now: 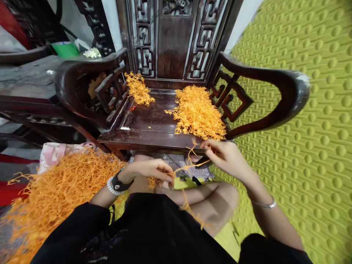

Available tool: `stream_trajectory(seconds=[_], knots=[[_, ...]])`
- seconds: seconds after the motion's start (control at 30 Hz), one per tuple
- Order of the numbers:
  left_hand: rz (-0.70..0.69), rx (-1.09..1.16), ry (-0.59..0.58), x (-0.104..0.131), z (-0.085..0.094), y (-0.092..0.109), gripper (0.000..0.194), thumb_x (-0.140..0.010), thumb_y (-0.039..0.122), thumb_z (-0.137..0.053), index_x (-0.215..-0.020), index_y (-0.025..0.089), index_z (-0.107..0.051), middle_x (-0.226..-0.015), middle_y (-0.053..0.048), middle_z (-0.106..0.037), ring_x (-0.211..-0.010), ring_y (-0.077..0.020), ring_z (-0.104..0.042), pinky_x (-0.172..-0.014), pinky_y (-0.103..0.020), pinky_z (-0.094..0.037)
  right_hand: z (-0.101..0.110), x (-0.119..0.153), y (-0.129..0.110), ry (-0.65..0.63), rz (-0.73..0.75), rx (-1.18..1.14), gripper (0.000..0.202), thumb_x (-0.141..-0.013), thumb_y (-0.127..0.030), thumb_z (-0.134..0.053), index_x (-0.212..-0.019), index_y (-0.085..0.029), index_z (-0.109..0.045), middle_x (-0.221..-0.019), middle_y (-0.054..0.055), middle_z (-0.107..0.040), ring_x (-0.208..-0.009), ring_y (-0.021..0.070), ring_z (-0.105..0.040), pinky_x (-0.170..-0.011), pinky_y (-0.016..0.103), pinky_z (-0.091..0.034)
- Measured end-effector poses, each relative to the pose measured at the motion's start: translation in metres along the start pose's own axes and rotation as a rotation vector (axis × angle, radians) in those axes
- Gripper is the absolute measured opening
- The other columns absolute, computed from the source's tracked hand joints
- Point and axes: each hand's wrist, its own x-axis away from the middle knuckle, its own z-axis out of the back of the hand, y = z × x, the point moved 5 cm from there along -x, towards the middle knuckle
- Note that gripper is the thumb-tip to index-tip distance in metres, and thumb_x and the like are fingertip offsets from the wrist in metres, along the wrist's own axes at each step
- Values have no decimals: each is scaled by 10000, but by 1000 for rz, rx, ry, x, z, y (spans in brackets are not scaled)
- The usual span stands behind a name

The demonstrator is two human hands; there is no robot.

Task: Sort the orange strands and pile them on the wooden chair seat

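Observation:
Above my lap, my left hand is closed around orange strands, with a small tuft below its fingers. A thin orange strand runs from it across to my right hand, whose fingertips pinch its other end in front of the chair seat. Another orange piece hangs blurred over my leg. On the dark wooden seat lie a large heap of knotted orange pieces at the right and a smaller heap at the back left.
A big pile of loose orange strands spills over a pink and white bag at my left. The chair's curved armrests flank the seat. A side table with a green item stands at the left. Yellow-green matting covers the right side.

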Motion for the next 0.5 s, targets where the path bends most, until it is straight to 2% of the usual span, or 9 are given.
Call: stream_trajectory(seconds=[0.03, 0.07, 0.13, 0.2, 0.27, 0.37, 0.43, 0.5], knots=[[27, -36, -66, 1, -1, -2, 232, -842, 357, -630, -853, 130, -674, -730, -40, -680, -598, -94, -588, -573, -202, -452, 2, 2, 3, -45, -15, 28, 238, -911, -264, -428, -865, -168, -641, -571, -4, -630, -483, 123, -531, -576, 267, -391], [28, -67, -79, 1, 0, -3, 264, -866, 381, -595, -853, 128, -668, -710, -36, -668, -612, -98, -583, -598, -215, -454, 5, 5, 5, -75, -12, 63, 244, -914, -280, -435, -885, -171, -652, -632, 19, -660, -561, 152, -572, -636, 297, -416], [-38, -141, 21, -1, 7, 1, 291, -904, 392, -533, -865, 129, -652, -677, -18, -629, -635, -97, -562, -640, -225, -444, 13, 10, 3, -85, 53, 119, 236, -897, -341, -499, -944, -191, -674, -848, 70, -709, -804, 235, -623, -803, 409, -428], [-109, -217, 129, -3, 11, 7, 295, -930, 377, -484, -868, 131, -635, -640, 8, -569, -611, -83, -517, -625, -215, -416, 21, 16, -7, -84, 159, 50, 222, -859, -364, -588, -1008, -227, -680, -1097, 83, -683, -1045, 295, -581, -960, 511, -356], [-131, -270, 134, -7, 9, 11, 291, -948, 362, -446, -902, 137, -625, -613, 28, -517, -569, -74, -465, -577, -204, -378, 30, 19, -20, -67, 251, -194, 170, -860, -304, -613, -1009, -253, -678, -1162, 60, -662, -1108, 262, -575, -1028, 495, -338], [-144, -307, 36, -13, -1, 15, 284, -956, 362, -427, -964, 151, -617, -651, 27, -523, -579, -75, -462, -573, -203, -372, 36, 15, -40, -19, 347, -584, 123, -860, -279, -628, -968, -239, -672, -1054, 48, -692, -1024, 204, -628, -957, 386, -451], [-174, -346, 6, -15, -8, 19, 278, -954, 361, -429, -972, 155, -614, -705, 14, -557, -617, -82, -495, -610, -210, -400, 24, 9, -52, -87, 376, -675, 295, -791, -356, -707, -1047, -221, -652, -1109, 66, -671, -1052, 216, -616, -931, 361, -473], [-198, -403, 52, -16, -12, 23, 270, -952, 353, -426, -963, 153, -606, -722, 10, -571, -631, -90, -512, -623, -218, -418, 2, 4, -59, -205, 333, -620, 553, -719, -398, -764, -1201, -199, -581, -1219, 95, -620, -1115, 236, -582, -950, 363, -460]])
